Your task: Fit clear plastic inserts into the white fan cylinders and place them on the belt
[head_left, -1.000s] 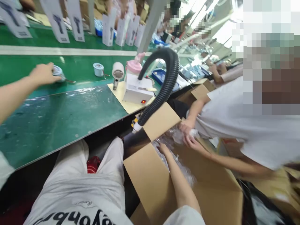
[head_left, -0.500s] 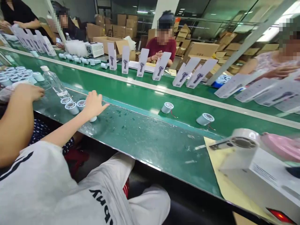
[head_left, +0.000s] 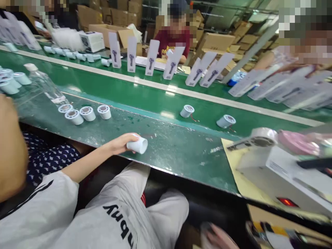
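My left hand (head_left: 123, 143) is wrapped round a white cylindrical fan housing (head_left: 140, 145) above the front edge of the green work surface. The housing lies tilted, its hollow end facing right. To the left stand several similar housings (head_left: 88, 113) with slotted ring ends facing up. Low at the bottom edge, my right hand (head_left: 221, 238) is smeared by motion. Something pale blurs beside its fingers, and I cannot make out whether it is held. Two more fan housings, one of them this one (head_left: 187, 111) with a red wire, rest on the green belt.
A clear plastic bottle (head_left: 46, 84) leans near the left housings. At right, a white machine (head_left: 293, 173) with a lit red switch sits on yellow paper. White printed boxes (head_left: 153, 57) line the far side. A co-worker's arm (head_left: 11, 148) is at left; other people sit opposite.
My left hand has moved right and toward me from the group of housings, now carrying one. My right hand has come into view at the bottom. The camera view has shifted slightly.
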`<state>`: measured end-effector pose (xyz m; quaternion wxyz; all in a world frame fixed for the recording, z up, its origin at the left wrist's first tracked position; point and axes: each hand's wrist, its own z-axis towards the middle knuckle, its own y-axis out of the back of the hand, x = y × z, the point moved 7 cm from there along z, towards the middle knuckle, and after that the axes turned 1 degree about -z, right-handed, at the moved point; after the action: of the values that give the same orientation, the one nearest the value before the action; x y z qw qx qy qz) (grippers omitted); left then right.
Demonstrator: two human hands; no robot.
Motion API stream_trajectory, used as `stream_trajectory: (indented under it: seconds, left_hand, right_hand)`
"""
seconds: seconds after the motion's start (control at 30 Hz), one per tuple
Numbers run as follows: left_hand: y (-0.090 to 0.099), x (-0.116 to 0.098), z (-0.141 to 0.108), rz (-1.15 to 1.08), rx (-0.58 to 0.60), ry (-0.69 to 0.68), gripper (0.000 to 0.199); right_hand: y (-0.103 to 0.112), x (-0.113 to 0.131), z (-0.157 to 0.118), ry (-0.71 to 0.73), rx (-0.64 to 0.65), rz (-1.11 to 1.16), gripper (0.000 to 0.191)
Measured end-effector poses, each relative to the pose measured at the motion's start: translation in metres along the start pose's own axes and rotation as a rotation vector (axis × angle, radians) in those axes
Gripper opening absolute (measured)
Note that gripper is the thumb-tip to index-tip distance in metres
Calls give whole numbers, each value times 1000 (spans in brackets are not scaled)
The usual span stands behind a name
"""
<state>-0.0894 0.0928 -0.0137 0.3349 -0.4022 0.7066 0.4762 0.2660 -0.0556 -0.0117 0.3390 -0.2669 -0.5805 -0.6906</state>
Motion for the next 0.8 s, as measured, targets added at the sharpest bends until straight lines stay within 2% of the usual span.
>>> stream_trajectory:
  seconds: [0.07,0.13,0.17,0.23,0.3,0.37,0.43,0.47,0.67,0.73,0.8]
  left_hand:
    - [-61,-9,2,-115,290,-53,62]
    - [-112,-18,-5,-167,552,-83,66]
    - [-131,-21,-11,-175,665,-91,65]
    - [-155,-27,-22,-164,830,-101,57]
    - [-163,-36,-27,-58,855,-216,41]
    - [-162,-47,-30,133,763,-429,25]
    - [-163,-54,-34,314,669,-605,22]
    - [-166,-54,-36,363,654,-639,24]
    - [-177,-50,-31,300,666,-640,25]
    - [-178,-50,-26,244,671,-615,24]
    - [-178,-50,-23,194,673,-593,23]
  right_hand:
    - [-19,14,-9,114,-23,-83,36]
    - [-38,42,-11,375,-92,-324,33]
    - [-46,49,-9,425,-132,-444,37]
    - [-53,53,1,396,-172,-603,42]
    - [-54,48,9,305,-143,-643,40]
    - [-52,41,10,238,-79,-609,34]
    - [-50,35,7,198,-40,-579,29]
    - [-49,33,5,182,-43,-585,29]
    - [-45,26,4,131,-129,-700,44]
    - [-47,18,6,102,-71,-644,35]
    - [-52,9,7,78,37,-478,22]
